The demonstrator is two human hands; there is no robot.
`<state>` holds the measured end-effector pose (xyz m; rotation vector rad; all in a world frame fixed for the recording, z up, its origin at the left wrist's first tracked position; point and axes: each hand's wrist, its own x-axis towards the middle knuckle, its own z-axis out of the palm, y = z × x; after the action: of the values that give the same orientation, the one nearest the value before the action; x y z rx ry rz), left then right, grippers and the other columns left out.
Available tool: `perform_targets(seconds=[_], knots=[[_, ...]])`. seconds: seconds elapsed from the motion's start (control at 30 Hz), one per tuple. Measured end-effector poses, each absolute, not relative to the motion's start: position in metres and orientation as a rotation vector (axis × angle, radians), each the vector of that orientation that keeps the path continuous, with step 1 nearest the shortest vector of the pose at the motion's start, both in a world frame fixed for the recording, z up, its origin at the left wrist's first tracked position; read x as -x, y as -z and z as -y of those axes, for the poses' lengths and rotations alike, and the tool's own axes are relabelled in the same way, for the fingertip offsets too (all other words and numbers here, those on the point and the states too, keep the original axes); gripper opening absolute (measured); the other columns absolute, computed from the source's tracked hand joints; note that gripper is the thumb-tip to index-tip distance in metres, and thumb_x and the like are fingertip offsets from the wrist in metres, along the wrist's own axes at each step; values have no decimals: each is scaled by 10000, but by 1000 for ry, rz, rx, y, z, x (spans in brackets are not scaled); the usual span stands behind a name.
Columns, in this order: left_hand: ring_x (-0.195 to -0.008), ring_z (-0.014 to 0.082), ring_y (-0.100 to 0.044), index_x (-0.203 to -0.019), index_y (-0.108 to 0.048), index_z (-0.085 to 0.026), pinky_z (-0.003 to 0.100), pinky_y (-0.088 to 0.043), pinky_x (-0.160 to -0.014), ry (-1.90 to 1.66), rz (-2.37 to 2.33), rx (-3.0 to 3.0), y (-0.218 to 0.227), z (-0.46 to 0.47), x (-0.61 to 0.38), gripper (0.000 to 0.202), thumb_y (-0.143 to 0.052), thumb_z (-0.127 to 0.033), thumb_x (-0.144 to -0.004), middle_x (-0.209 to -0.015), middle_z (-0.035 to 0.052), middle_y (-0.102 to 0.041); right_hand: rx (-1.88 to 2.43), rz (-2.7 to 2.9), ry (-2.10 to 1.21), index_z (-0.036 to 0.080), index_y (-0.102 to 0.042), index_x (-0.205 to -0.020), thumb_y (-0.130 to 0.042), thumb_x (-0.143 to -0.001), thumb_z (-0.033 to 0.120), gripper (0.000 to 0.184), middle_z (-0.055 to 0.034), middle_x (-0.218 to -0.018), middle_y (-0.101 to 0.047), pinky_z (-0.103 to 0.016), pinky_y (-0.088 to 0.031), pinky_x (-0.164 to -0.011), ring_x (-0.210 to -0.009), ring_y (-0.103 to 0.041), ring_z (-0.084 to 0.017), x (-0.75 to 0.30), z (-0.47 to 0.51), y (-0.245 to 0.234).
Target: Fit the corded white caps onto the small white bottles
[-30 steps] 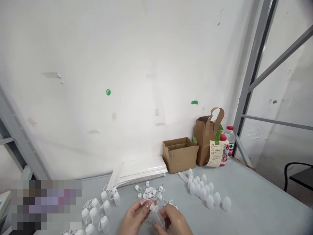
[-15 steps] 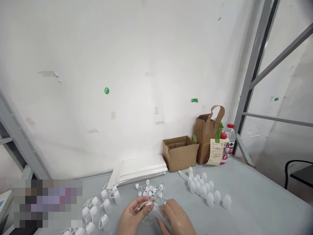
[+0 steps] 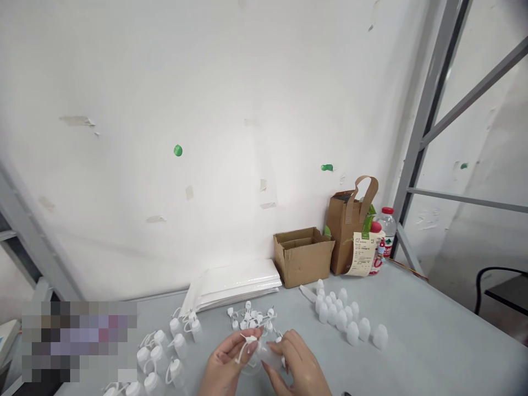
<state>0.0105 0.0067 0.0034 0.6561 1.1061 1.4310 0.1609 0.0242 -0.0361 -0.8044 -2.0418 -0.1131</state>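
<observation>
At the bottom centre, my left hand [image 3: 226, 364] pinches a small white tethered cap [image 3: 249, 343] between thumb and fingers. My right hand [image 3: 297, 366] curls around a small translucent plastic bottle [image 3: 270, 356], held against the cap. Both hands hover just above the grey table [image 3: 421, 341]. A loose pile of white caps [image 3: 252, 318] lies just beyond my hands. A cluster of uncapped translucent bottles [image 3: 347, 322] stands to the right. Capped bottles with tethers [image 3: 165, 355] stand to the left.
A stack of flat white bags [image 3: 235, 286] lies against the wall. An open cardboard box [image 3: 303, 256], a brown paper bag [image 3: 350, 225] with a receipt and a water bottle [image 3: 386, 225] stand at the back right. A grey metal frame [image 3: 424, 132] rises on the right.
My left hand has raised the cap's tether and brought it onto the bottle's mouth. My right hand has shifted slightly right. The view has drifted a little.
</observation>
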Motion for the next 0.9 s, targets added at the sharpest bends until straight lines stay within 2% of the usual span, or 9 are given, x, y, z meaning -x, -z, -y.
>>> perform_targets(seconds=[0.13,0.33,0.43,0.5,0.63,0.7,0.77,0.9], knots=[[-900,285,-649,-634,-751,-188,376,-414,-923,-1396,-1059,-613,-3,-8,-8,355,-825,-421,-377,-755,92,-759,783,2012,81,168,-519,-911,-567,-759,134,163,-5,-619,-504,-234,-415,-484,-581,-506,-162,-160,-25,37],[-888,271,-628,-669,-756,-186,342,-434,-863,-1369,-1115,-749,0,-9,-2,369,-797,-460,-425,-766,88,-755,839,1930,-4,189,-553,-847,-572,-748,138,113,-2,-617,-515,-238,-405,-506,-591,-501,-164,-155,-21,45],[-876,273,-625,-698,-754,-176,341,-447,-827,-1305,-1134,-843,-1,-9,2,383,-778,-474,-459,-791,98,-754,875,1870,-149,195,-573,-795,-581,-731,136,88,6,-622,-522,-241,-401,-546,-584,-483,-149,-153,-18,44],[-833,262,-633,-708,-750,-175,334,-459,-789,-1286,-1131,-886,-1,-9,4,382,-762,-484,-484,-787,92,-754,941,1817,-420,192,-564,-716,-617,-682,133,86,22,-620,-512,-230,-389,-551,-564,-463,-126,-151,-18,38],[-766,250,-644,-705,-741,-174,327,-470,-743,-1290,-1144,-936,-4,-8,5,361,-748,-478,-511,-733,76,-751,1089,1604,-1277,178,-506,-617,-707,-585,208,206,79,-521,-421,-193,-327,-480,-486,-385,-79,-149,-22,24],[-787,258,-647,-705,-741,-179,333,-469,-767,-1294,-1174,-952,-7,-8,4,344,-747,-468,-518,-732,73,-754,1102,1552,-1432,176,-502,-614,-717,-580,257,232,86,-499,-398,-192,-312,-474,-483,-368,-77,-149,-23,21],[-822,270,-648,-696,-742,-186,341,-468,-797,-1297,-1207,-961,-10,-7,3,335,-744,-470,-519,-748,72,-759,1104,1595,-1322,178,-513,-626,-700,-599,241,200,73,-524,-423,-196,-332,-491,-503,-385,-86,-149,-24,24],[-880,303,-645,-668,-746,-189,364,-475,-828,-1345,-1264,-943,-12,-6,1,354,-752,-490,-482,-792,84,-765,1029,1739,-736,192,-545,-672,-637,-661,166,97,31,-628,-496,-208,-375,-530,-553,-431,-111,-150,-21,35]])
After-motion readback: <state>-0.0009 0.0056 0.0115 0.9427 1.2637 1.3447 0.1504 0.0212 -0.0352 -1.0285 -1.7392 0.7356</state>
